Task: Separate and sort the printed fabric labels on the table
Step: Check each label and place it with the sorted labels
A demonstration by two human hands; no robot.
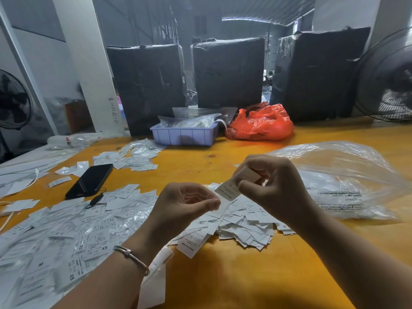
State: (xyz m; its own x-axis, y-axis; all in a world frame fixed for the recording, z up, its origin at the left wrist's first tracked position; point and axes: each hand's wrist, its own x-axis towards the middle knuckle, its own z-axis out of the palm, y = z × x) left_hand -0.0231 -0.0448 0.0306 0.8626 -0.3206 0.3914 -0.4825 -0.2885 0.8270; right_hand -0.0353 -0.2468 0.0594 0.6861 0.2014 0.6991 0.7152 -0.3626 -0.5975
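Left hand [185, 204]: nearest, fingers curled, thumb and forefinger pinching the lower edge of a label [227, 191].
Right hand [267, 181]: pinching the same label's top.
Label: held above the loose pile [240, 221] on the table [245, 275].
Handling: likely feather-light, limp, prone to clinging together; best pinched at opposite edges and peeled apart.

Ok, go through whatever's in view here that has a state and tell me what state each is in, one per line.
left hand: fingers curled, pinching the lower end of the label
right hand: pinching the label's upper end
label: held above the table between both hands
phone: lying flat, screen dark
clear plastic bag: crumpled, lying on the table
red plastic bag: crumpled, beside the tray
blue tray: holding clear packets
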